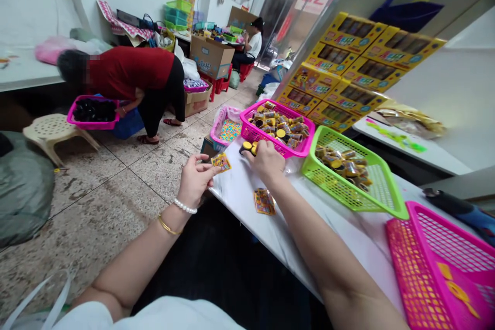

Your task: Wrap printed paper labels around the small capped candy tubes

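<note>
My left hand [196, 179] pinches a small yellow printed card [221, 162] between thumb and fingers, just off the table edge. At the near side of a pink basket [284, 152], my right hand [269, 163] has its fingers closed around small yellow-capped cylinders [247, 146]; the hand partly hides them. The pink basket holds many more brown and yellow cylinders [276, 122]. A stack of printed cards [264, 201] lies on the white table [247, 178], beside my right forearm. To the right, a green basket [350, 201] holds similar cylinders [344, 164].
Colourful beads [230, 130] fill a lined pink basket beyond the table corner. Yellow boxes [336, 80] stand stacked behind. A tilted pink basket [417, 263] sits at near right. Across the floor, a person in red [135, 69] bends over a basket of black pieces [95, 111].
</note>
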`<state>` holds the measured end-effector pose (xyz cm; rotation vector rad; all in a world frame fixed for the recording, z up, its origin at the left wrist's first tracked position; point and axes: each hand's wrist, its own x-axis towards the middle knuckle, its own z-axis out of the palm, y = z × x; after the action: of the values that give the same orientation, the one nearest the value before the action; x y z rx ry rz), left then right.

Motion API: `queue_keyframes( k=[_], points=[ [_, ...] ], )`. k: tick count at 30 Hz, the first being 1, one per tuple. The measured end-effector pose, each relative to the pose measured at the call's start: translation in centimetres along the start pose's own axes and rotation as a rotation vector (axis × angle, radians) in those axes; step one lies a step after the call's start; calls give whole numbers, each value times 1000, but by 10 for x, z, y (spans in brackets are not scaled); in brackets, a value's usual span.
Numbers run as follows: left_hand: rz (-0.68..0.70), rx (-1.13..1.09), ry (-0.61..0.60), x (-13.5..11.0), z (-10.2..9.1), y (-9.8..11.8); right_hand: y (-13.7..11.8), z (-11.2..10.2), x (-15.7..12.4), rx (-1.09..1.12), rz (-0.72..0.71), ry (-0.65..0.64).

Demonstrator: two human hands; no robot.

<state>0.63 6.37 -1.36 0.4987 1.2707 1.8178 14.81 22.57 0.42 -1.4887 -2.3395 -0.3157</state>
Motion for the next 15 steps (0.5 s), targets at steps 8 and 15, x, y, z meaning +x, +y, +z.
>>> queue_keyframes(
  k=[8, 15],
  points=[
    [10, 236, -77, -1, -5, -21, 7, 8, -12, 205, -12, -42],
    [67, 189, -109, 1, 1, -12, 21, -9, -26, 885, 51, -168]
  ],
)
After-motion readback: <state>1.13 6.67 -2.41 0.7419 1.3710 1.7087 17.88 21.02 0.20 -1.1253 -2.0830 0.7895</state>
